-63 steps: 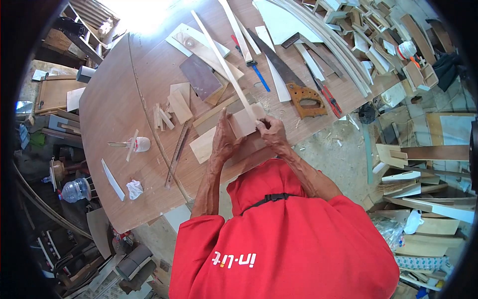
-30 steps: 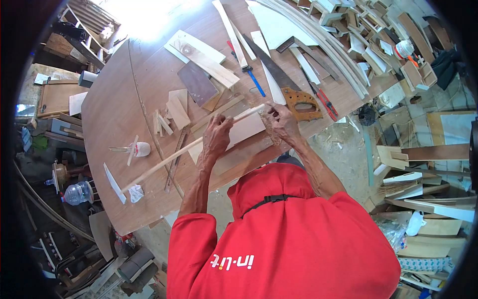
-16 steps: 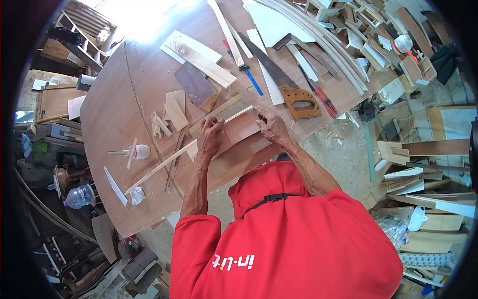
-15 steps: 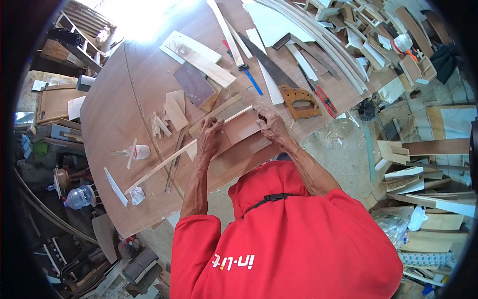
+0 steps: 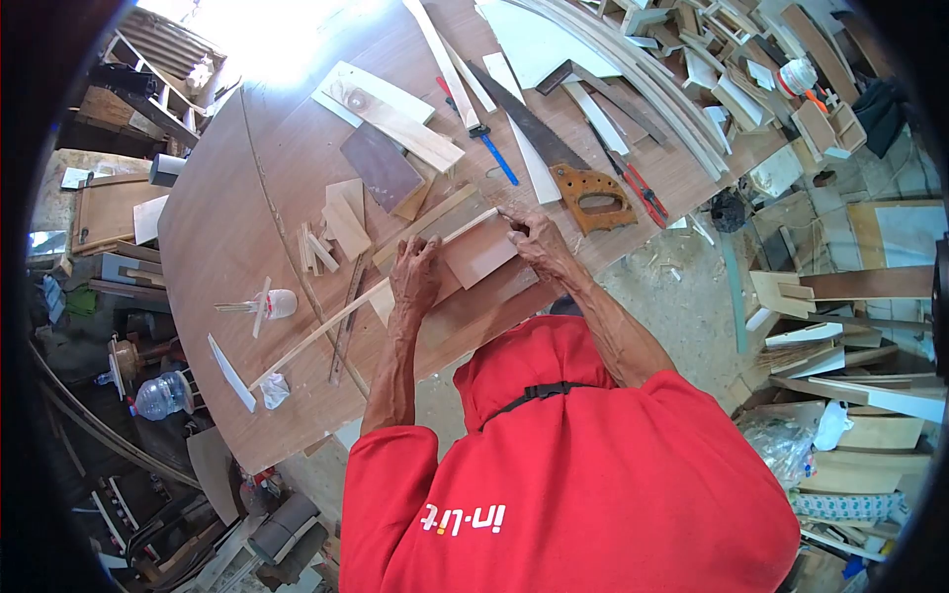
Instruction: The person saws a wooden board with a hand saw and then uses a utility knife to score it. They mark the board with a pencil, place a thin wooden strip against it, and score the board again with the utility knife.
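A long thin wooden strip (image 5: 321, 331) runs diagonally across the table, its lower end near a crumpled white scrap (image 5: 276, 389). My left hand (image 5: 415, 274) is closed around the strip partway along, fingers bent over it. At the strip's upper end, my right hand (image 5: 539, 244) pinches with thumb and fingers. Flat light-brown wooden pieces (image 5: 481, 259) lie under and between the hands; how they are joined I cannot make out. Just beyond the strip is a flat board (image 5: 435, 225). A handsaw (image 5: 583, 193) with a wooden handle rests right of my right hand.
The brown table (image 5: 213, 267) carries a red-handled tool (image 5: 645, 193), a blue-handled tool (image 5: 496, 156), a dark rectangular sheet (image 5: 381, 165), small wood offcuts (image 5: 346, 219) and a small jar (image 5: 282, 303). Long strips (image 5: 657, 94) line the far right edge. Wood pieces crowd the floor.
Both hands stay on the strip with almost the same grip. My left fingers have shifted slightly, and the whole view has moved a little.
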{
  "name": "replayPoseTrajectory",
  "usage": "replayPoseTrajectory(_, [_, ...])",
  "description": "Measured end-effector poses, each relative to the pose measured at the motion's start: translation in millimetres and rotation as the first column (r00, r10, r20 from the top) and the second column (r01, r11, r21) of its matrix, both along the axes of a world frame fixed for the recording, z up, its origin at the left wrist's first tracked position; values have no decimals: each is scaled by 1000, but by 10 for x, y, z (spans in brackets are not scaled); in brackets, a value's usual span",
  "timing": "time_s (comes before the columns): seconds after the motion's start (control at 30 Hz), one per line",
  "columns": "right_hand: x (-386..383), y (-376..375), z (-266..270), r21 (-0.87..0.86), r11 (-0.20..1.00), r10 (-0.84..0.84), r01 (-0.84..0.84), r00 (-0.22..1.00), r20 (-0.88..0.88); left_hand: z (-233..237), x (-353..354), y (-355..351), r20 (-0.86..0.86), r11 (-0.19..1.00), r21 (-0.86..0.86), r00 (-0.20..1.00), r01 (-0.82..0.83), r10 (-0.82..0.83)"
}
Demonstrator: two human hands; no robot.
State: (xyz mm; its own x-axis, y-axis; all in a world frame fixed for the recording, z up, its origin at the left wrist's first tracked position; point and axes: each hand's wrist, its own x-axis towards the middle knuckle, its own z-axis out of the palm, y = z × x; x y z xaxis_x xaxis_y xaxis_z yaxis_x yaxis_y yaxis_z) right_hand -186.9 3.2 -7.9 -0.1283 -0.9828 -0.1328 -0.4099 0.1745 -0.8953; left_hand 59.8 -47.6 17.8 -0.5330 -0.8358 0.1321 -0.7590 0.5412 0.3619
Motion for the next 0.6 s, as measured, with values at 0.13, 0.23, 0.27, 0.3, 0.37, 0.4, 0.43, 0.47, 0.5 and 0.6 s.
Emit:
replayPoseTrajectory(0.13, [20, 0, 44, 28, 999, -40, 39, 999, 32, -15, -35, 26, 6, 999, -40, 1000, -16, 17])
replayPoseTrajectory(0.23, [52, 11, 84, 81, 994, -81, 76, 994, 70, -48, -27, 44, 11, 999, -39, 999, -31, 31])
replayPoseTrajectory(0.27, [54, 14, 88, 93, 991, -101, 92, 990, 102, -65, -24, 49, 1, 999, -23, 999, -38, 38])
replayPoseTrajectory(0.3, [53, 16, 103, 94, 991, -103, 93, 989, 102, -55, -31, 56, 2, 999, -22, 999, -37, 37])
replayPoseTrajectory(0.37, [54, 7, 134, 108, 989, -113, 104, 990, 80, -31, -36, 63, 31, 998, -48, 999, -33, 35])
replayPoseTrajectory(0.4, [54, 2, 113, 108, 989, -113, 104, 990, 80, -63, -24, 54, 32, 998, -48, 999, -33, 35])
replayPoseTrajectory(0.43, [53, -5, 92, 96, 990, -112, 104, 991, 77, -97, -19, 38, -7, 997, -73, 1000, -20, 20])
replayPoseTrajectory(0.47, [52, -7, 72, 85, 991, -111, 105, 991, 74, -131, -13, 26, -46, 995, -98, 999, -7, 3])
replayPoseTrajectory(0.5, [56, -2, 58, 85, 991, -112, 105, 991, 74, -132, -15, 27, -46, 995, -99, 999, -7, 2])
replayPoseTrajectory(0.6, [68, 2, 51, 65, 988, -151, 143, 979, 135, -147, -13, 29, -55, 997, -83, 998, 4, -8])
